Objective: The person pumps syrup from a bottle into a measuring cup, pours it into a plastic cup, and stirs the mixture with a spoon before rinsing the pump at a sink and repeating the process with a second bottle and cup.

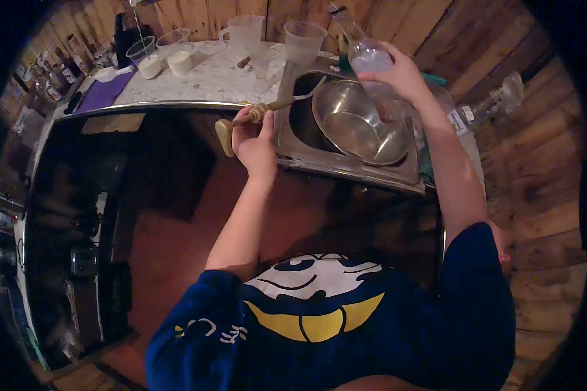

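Note:
My left hand [257, 144] is closed around a gold-coloured pump dispenser [259, 112] at the front edge of the counter. Its rounded head points toward me, and its thin tube reaches right toward the sink. My right hand [398, 77] grips a clear bottle [366, 53] by its lower part, and the bottle's narrow neck leans up and to the left. Below that hand, a large round metal bowl [357, 130] rests tilted in the steel sink [300, 153].
Behind the sink stand a clear plastic tub [304, 42] and a measuring jug [244, 32]. White-filled scoops or cups [179, 63] sit farther left, near a purple cloth [104, 93]. Several bottles [65, 68] line the left wall. A labelled container [456, 120] lies right of the sink.

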Demonstrator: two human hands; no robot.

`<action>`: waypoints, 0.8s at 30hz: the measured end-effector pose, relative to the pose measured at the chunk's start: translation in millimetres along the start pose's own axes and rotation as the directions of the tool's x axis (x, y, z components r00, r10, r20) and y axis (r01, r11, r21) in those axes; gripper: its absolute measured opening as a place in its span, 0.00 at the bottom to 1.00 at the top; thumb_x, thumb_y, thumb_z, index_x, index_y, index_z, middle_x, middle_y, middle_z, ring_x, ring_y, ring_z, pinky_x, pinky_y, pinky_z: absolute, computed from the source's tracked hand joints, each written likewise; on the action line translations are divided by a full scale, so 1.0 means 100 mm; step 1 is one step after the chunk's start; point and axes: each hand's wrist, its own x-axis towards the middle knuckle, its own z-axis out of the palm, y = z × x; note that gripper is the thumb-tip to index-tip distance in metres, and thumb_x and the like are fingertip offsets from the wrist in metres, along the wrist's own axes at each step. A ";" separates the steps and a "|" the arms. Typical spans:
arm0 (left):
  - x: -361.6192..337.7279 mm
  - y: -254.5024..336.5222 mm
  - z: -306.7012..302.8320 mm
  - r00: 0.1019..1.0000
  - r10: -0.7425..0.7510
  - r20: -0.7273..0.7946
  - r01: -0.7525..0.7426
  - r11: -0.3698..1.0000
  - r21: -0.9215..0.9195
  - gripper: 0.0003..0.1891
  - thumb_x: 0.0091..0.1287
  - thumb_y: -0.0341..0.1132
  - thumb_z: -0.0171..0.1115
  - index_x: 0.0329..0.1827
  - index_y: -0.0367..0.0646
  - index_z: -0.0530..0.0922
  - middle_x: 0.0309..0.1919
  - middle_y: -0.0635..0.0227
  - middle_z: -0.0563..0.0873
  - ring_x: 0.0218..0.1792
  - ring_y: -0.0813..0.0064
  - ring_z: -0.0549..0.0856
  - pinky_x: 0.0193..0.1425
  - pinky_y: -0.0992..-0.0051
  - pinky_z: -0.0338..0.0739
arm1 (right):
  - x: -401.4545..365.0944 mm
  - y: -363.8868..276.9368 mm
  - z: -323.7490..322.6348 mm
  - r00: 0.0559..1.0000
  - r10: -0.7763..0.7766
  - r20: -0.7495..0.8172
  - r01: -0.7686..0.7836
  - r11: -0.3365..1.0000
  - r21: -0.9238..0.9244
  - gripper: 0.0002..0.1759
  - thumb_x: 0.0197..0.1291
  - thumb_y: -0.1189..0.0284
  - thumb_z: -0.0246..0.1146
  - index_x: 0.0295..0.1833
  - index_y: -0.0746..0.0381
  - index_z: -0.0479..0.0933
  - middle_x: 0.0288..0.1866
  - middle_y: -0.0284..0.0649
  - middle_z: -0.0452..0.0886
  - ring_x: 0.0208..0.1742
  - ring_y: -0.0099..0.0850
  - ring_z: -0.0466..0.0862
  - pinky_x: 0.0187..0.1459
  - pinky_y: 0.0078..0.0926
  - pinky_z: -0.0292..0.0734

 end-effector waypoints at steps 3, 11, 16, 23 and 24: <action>0.00 0.03 -0.01 1.000 0.030 0.000 -0.030 0.994 0.102 0.18 0.59 0.21 0.68 0.52 0.40 0.75 0.44 0.68 0.81 0.43 0.80 0.80 0.50 0.79 0.74 | 0.22 -0.16 0.04 0.997 -0.009 0.075 0.016 0.995 -0.095 0.50 0.36 0.58 0.80 0.68 0.63 0.68 0.59 0.44 0.78 0.58 0.33 0.78 0.59 0.29 0.71; 0.00 0.05 -0.05 1.000 -0.014 -0.007 0.014 0.999 0.046 0.19 0.58 0.22 0.70 0.52 0.40 0.76 0.45 0.68 0.81 0.47 0.77 0.80 0.54 0.77 0.74 | 0.53 -0.46 0.29 0.979 -0.147 0.145 0.187 0.928 -0.323 0.51 0.33 0.59 0.80 0.67 0.61 0.68 0.60 0.49 0.77 0.61 0.42 0.77 0.63 0.34 0.70; 0.03 -0.08 -0.07 0.999 0.039 -0.010 -0.039 0.999 0.029 0.19 0.58 0.21 0.69 0.52 0.40 0.76 0.45 0.68 0.81 0.48 0.77 0.79 0.56 0.76 0.74 | 0.71 -0.41 0.42 0.951 -0.254 0.176 0.309 0.822 -0.479 0.51 0.32 0.60 0.80 0.68 0.57 0.67 0.58 0.48 0.77 0.60 0.45 0.76 0.61 0.37 0.71; 0.03 -0.07 -0.10 1.000 -0.022 -0.008 0.022 1.000 0.016 0.19 0.58 0.22 0.69 0.53 0.40 0.75 0.45 0.68 0.81 0.48 0.78 0.79 0.56 0.76 0.73 | 0.75 -0.54 0.45 0.952 -0.232 0.199 0.306 0.719 -0.624 0.50 0.33 0.63 0.79 0.68 0.52 0.66 0.57 0.47 0.76 0.59 0.46 0.76 0.61 0.39 0.71; 0.03 -0.07 -0.10 1.000 -0.026 -0.005 0.026 0.999 0.032 0.19 0.58 0.23 0.69 0.53 0.40 0.75 0.45 0.68 0.81 0.48 0.77 0.79 0.56 0.76 0.73 | 0.76 -0.54 0.44 0.947 -0.246 0.208 0.322 0.696 -0.642 0.51 0.32 0.62 0.79 0.68 0.51 0.66 0.58 0.46 0.76 0.60 0.46 0.76 0.60 0.41 0.72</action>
